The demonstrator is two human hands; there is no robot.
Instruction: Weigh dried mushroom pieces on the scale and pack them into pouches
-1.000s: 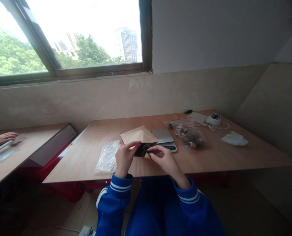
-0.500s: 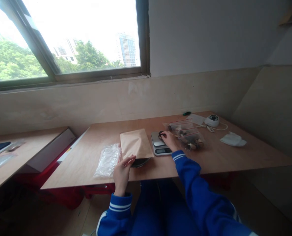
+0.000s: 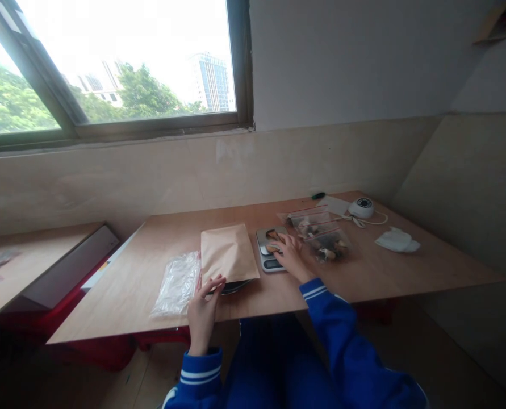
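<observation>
Two hands flank the scale on the table: left hand, fingers loosely spread, pins the kraft envelope's near edge flat beside it; right hand rests open-fingered over small pieces on its platform, gripping nothing discernible.

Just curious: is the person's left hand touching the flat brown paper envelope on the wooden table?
Touching. The head view shows the left hand with fingertips resting on the near edge of the brown paper envelope.

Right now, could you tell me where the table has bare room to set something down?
Bare wood lies left of the clear plastic bag, along the back edge behind the kraft envelope, and right of the white cloth. It is crowded between the scale and zip bags.
</observation>
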